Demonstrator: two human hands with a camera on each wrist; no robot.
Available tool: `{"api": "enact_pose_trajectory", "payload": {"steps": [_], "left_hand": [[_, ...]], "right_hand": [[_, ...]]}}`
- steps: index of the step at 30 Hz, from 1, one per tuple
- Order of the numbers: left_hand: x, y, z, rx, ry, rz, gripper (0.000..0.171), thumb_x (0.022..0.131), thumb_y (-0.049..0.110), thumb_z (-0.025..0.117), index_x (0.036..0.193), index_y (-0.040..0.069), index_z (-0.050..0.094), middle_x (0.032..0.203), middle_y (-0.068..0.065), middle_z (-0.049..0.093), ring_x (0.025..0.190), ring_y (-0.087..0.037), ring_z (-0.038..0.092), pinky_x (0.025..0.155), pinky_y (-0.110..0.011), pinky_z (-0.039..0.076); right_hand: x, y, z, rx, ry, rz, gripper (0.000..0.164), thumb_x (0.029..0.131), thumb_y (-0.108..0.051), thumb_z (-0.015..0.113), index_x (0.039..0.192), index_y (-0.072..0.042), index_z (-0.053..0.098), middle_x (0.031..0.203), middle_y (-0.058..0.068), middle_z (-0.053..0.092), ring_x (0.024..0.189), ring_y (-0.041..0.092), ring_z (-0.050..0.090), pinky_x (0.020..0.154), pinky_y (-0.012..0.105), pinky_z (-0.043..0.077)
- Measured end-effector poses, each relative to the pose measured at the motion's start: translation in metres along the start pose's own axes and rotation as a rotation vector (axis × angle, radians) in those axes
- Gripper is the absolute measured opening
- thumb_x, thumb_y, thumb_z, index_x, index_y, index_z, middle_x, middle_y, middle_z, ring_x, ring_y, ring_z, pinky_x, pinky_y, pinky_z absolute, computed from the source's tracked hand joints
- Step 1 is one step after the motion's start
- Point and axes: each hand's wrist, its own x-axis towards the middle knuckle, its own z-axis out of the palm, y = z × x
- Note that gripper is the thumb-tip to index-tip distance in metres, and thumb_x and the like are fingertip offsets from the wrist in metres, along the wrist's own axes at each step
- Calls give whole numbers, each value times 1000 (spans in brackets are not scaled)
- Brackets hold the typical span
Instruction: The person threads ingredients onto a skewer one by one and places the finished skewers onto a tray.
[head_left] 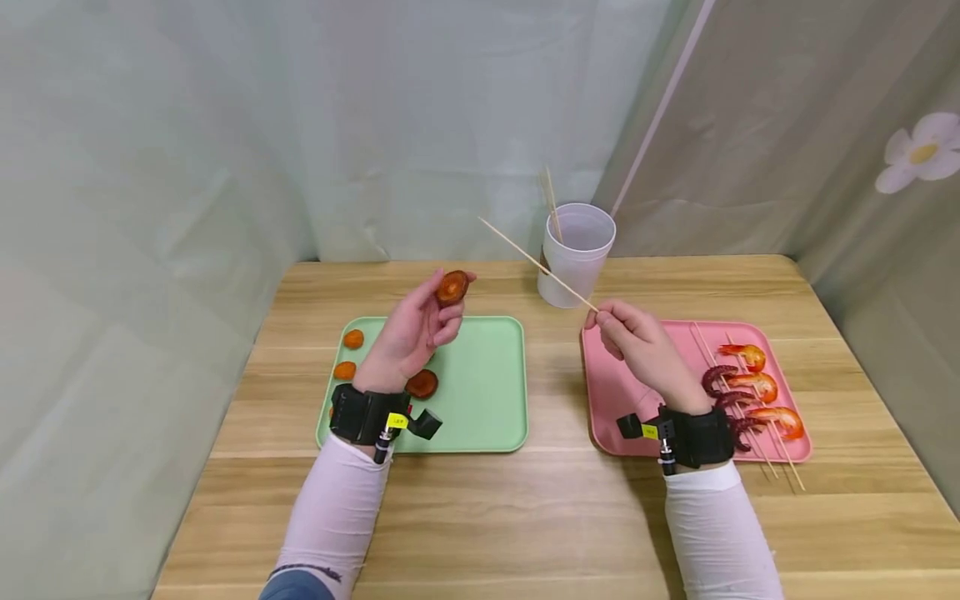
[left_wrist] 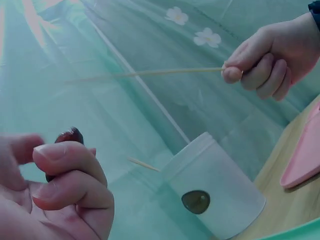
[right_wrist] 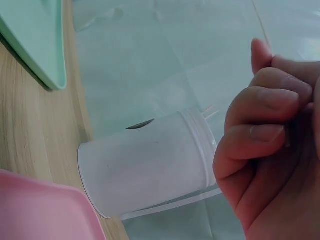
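My left hand (head_left: 408,342) is raised over the green tray (head_left: 480,417) and pinches a round brown mushroom cap (head_left: 452,288) between thumb and fingers. In the left wrist view, the curled fingers cover most of the mushroom cap (left_wrist: 70,136). Above the near-left corner of the pink tray (head_left: 611,400), my right hand (head_left: 637,346) grips a thin wooden skewer (head_left: 536,265) near one end. Its free end points up and left toward the mushroom, well apart from it. Another brown mushroom cap (head_left: 422,384) lies on the green tray, partly behind my left wrist.
A white cup (head_left: 576,271) holding thin skewers (head_left: 553,204) stands at the back. Small orange pieces (head_left: 345,370) lie along the green tray's left side. On the pink tray are skewered shrimp (head_left: 757,385) and skewered dark red tentacles (head_left: 733,400). Curtains (head_left: 450,125) hang behind the wooden table (head_left: 525,533).
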Motion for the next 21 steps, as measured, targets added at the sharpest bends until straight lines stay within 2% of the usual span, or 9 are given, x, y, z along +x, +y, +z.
{"api": "enact_pose_trajectory", "payload": {"steps": [4,9,11,13,18,21], "left_hand": [[-2,-1,1,-84,46,-1,38,119,26,30,139,2,52,82,0,37,61,-11,31,48,-18,29],[-4,0,3,-61,109,4,30,118,24,31,129,4,49,79,0,41,54,-11,35,48,-17,32],[-4,1,5,-44,125,10,27,118,24,32,125,4,48,78,0,42,53,-11,35,48,-17,32],[-5,1,7,-29,131,22,29,118,24,33,128,3,51,78,0,42,54,-11,35,48,-18,32],[-7,2,9,14,131,55,36,118,25,36,135,2,56,79,0,39,57,-12,32,48,-18,30],[-8,1,8,46,133,65,35,118,26,36,134,2,56,78,1,39,56,-12,32,49,-18,29]], "right_hand": [[-6,-2,0,-15,-27,-32,22,113,-8,51,106,0,70,69,3,42,59,18,38,54,30,31],[-11,-6,0,-133,-66,-60,20,112,-8,56,103,-6,74,74,4,53,66,18,45,60,30,37],[-11,-8,0,-192,-80,-48,21,112,-11,56,104,-9,75,80,4,60,71,18,50,64,30,40],[-11,-10,0,-236,-94,-25,22,113,-14,55,106,-10,75,89,3,66,79,20,54,69,30,42],[-11,-13,0,-254,-151,34,24,114,-17,53,108,-11,76,99,1,71,92,32,60,78,33,46],[-11,-13,0,-247,-177,45,24,114,-18,53,108,-12,75,102,2,72,97,38,61,82,35,47]]}}
